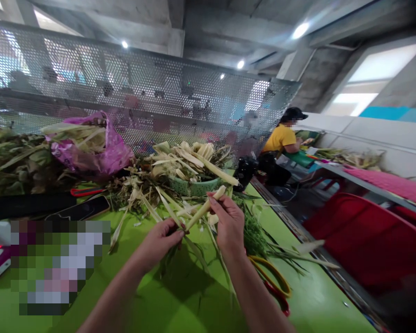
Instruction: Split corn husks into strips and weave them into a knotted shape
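Between my two hands runs a pale green-yellow, stalk-like piece of husk, slanting up to the right. My left hand pinches its lower end, where thin green strips splay out below the fingers. Higher up, my right hand is closed on the piece between thumb and fingertips, with its tip showing past them. Behind my hands, a green plastic basket is heaped with dry, cream-coloured husks. Scissors with yellow and red handles lie beside my right forearm, their blades hidden.
A green table carries a purple plastic bag of husks, a phone, a red-edged tool and green sprigs. Beyond stands a perforated metal panel. At right are a red chair and a seated person.
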A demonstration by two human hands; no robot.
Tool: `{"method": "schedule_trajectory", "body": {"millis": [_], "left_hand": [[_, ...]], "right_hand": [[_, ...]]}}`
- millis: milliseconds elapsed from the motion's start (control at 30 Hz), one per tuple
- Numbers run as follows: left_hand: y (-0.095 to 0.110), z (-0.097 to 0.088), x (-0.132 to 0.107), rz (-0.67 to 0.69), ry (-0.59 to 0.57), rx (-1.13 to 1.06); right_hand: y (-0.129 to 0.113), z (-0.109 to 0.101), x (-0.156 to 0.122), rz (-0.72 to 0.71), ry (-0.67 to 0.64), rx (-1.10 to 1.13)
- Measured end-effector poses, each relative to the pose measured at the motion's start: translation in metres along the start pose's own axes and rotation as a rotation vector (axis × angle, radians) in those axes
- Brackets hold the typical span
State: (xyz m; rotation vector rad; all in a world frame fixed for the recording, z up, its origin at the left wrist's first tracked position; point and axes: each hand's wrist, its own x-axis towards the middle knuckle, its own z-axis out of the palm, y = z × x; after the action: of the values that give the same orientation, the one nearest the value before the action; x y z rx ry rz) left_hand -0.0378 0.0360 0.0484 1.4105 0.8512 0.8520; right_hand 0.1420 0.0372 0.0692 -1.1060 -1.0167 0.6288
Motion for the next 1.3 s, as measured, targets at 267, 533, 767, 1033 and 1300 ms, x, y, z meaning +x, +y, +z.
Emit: {"method": "schedule_trajectory", "body": {"millis": [267, 533, 767, 1033, 1300], "left_hand": [[-0.008, -0.002, 0.004, -0.064, 0.104, -0.176], [-0.010, -0.011, 0.008, -0.006, 0.292, -0.464], [-0.006, -0.011, 0.006, -0.061, 0.233, -0.579], [-0.006, -0.014, 0.003, -0.127, 0.238, -0.618], [-0.002, -0.013, 0.003, -0.034, 0.122, -0.282]], "right_hand": [[-0.005, 0.006, -0.001, 0.077, -0.128, 0.012], [0.007, 0.019, -0.010, 0.228, -0.578, -0.133], [0.008, 0.018, -0.009, 0.098, -0.571, -0.281], [0.002, 0.022, -0.011, 0.081, -0.572, -0.303], [0.006, 0.019, -0.013, 0.288, -0.511, 0.005]]}}
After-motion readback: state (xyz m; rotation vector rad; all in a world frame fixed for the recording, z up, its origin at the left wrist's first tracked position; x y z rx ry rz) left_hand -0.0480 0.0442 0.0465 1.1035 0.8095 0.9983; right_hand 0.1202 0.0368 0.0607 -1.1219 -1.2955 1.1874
